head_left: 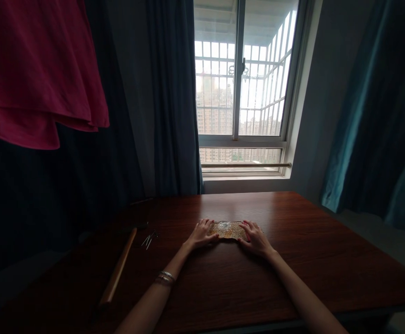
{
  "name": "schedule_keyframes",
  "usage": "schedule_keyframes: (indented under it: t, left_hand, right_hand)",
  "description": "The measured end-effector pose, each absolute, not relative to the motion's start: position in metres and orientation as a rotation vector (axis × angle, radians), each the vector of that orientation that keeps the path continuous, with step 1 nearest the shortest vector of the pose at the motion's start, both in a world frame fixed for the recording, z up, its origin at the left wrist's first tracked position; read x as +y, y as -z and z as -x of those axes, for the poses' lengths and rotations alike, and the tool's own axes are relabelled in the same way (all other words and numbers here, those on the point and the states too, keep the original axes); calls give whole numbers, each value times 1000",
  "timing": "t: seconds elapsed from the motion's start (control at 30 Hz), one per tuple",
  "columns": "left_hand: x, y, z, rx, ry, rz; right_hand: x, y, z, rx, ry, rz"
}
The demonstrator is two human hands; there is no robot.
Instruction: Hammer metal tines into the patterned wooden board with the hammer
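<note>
A flat, roughly rectangular speckled board [227,230], tan with dark spots and a shiny patch near its top, lies on the wooden table [223,287]. Around its left end is my left hand [202,233], thumb on the near edge and fingers at the far side. My right hand [254,236] grips the right end the same way, with something pink just showing by its fingers. What the board is made of I cannot tell. To the left lie a hammer [120,264] with a wooden handle and several nails [149,239]; the hammer's dark head is hard to make out.
Behind the table is a barred window [237,93], with a dark blue curtain [174,102] on its left and another curtain [358,116] at the right. Pink cloth [42,69] hangs at the upper left. The table's right edge slants toward me.
</note>
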State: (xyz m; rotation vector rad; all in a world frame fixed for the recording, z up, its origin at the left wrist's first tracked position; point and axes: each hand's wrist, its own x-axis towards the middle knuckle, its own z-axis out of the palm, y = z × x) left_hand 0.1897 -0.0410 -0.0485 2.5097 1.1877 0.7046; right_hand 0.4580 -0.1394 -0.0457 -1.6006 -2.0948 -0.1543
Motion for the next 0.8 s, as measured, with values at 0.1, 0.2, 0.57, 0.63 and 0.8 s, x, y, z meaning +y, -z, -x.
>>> schedule_keyframes:
  t: [0.1,0.2,0.57,0.63,0.8]
  left_hand:
    - [-43,47,-188,1203,-694,-2490]
    - [-45,46,-187,1162,-714,-2477]
    - [-44,50,-185,1040,-710,-2571]
    - [-45,51,-184,1036,-706,-2565]
    - [-45,52,-185,1030,-721,-2568]
  right_hand:
    - [-137,49,-458,-2119,163,1646]
    - [-135,51,-459,-2126,165,1680]
    - [-136,53,-457,-2121,168,1672]
    - [-136,53,-456,-2115,176,1675]
    - [-136,52,-454,-2115,179,1683]
